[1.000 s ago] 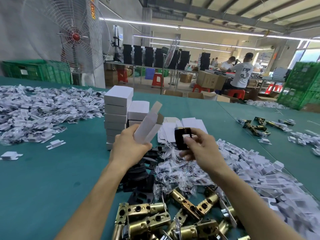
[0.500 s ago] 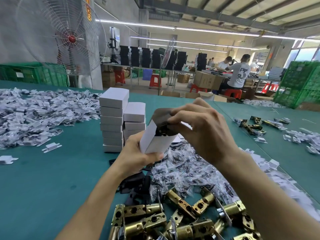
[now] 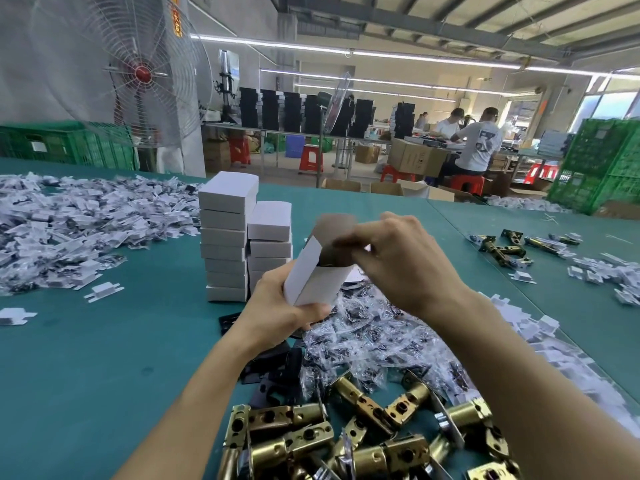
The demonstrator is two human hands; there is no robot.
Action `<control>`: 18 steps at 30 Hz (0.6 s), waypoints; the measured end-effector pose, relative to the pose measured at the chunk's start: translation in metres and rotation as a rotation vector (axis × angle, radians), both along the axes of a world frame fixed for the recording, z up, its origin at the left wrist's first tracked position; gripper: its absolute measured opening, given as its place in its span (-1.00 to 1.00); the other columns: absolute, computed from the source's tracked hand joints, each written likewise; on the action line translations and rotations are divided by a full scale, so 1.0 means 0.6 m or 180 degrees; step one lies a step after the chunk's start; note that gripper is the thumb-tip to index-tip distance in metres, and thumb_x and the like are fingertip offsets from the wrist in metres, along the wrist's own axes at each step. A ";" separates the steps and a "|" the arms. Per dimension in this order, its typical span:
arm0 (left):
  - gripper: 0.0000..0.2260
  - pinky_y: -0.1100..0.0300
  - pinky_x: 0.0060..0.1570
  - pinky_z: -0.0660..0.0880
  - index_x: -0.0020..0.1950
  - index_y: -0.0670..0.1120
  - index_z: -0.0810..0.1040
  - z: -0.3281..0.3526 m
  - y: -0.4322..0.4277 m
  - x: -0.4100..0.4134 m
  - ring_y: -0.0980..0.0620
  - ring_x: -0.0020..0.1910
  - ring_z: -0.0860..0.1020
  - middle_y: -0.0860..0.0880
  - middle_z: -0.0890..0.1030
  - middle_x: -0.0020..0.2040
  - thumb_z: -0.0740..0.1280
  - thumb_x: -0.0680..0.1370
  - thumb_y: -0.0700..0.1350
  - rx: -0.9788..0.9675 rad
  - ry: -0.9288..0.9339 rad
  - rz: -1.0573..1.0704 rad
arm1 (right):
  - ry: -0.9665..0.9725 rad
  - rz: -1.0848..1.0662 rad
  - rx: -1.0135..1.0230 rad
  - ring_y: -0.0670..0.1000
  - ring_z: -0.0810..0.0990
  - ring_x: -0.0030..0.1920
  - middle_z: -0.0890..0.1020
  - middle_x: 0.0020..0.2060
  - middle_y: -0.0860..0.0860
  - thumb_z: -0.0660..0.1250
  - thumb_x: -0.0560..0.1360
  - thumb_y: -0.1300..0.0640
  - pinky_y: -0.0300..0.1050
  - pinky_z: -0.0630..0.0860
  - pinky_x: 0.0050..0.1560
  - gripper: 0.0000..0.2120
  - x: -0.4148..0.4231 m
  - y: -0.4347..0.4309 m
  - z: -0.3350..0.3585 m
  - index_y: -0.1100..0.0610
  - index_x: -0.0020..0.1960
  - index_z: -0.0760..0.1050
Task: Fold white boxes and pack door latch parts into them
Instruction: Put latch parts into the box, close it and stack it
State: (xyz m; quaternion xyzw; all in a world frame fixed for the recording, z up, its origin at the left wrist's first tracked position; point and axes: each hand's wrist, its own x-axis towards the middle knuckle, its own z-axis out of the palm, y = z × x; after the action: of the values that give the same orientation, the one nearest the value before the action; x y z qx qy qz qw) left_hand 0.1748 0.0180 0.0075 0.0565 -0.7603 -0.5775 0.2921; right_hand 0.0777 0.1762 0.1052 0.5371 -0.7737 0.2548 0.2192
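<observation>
My left hand grips a small white box, tilted with its open end up and away from me. My right hand is at that open end, fingers curled on the brown inner flap over the mouth. A dark part shows just inside the opening. Below my hands lie brass door latches, black plates and small clear bags of parts. Two stacks of closed white boxes stand just left of the held box.
A wide heap of bagged white parts covers the green table at left. White plastic pieces run along the right. More brass latches lie far right. A large fan, green crates and seated workers are beyond the table.
One second ago my right hand held a black part beside the box. It pushed the part into the open end, and now the fingers are on the box flap.
</observation>
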 end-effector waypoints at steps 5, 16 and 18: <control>-0.67 0.04 -0.36 0.64 0.00 -0.01 0.65 0.001 -0.003 0.000 -0.03 -0.27 0.65 -0.02 0.65 -0.19 0.61 0.32 -0.25 0.0257 0.0011 0.0149 | -0.0862 -0.0353 0.0578 -0.14 0.60 -0.16 0.70 -0.06 -0.08 0.41 0.53 0.11 0.00 0.62 0.02 -0.84 -0.064 0.042 -0.052 -0.01 0.09 0.64; -0.72 0.20 -0.25 0.62 0.01 0.02 0.67 -0.011 0.004 -0.004 0.02 -0.12 0.67 -0.05 0.67 -0.10 0.62 0.36 -0.15 0.0272 -0.0046 -0.0099 | -0.1509 -0.0432 0.0828 -0.23 0.55 -0.20 0.63 -0.05 -0.12 0.27 0.61 0.05 -0.11 0.60 0.02 -0.90 -0.091 0.065 -0.179 -0.08 -0.07 0.53; -0.74 0.18 -0.28 0.62 0.00 -0.04 0.65 -0.013 0.005 -0.006 0.03 -0.16 0.66 -0.10 0.64 -0.11 0.60 0.38 -0.23 0.0257 -0.0070 -0.0088 | -0.1986 -0.0325 -0.0095 -0.06 0.63 -0.28 0.65 -0.12 0.00 0.21 0.64 0.15 -0.04 0.65 -0.19 -0.84 -0.086 0.059 -0.156 -0.01 -0.09 0.48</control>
State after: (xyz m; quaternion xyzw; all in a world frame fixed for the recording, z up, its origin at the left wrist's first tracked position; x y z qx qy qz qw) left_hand 0.1715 0.0211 -0.0002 0.0640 -0.7402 -0.6109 0.2733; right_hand 0.0258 0.2116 0.0118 0.3902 -0.8257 0.4072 -0.0084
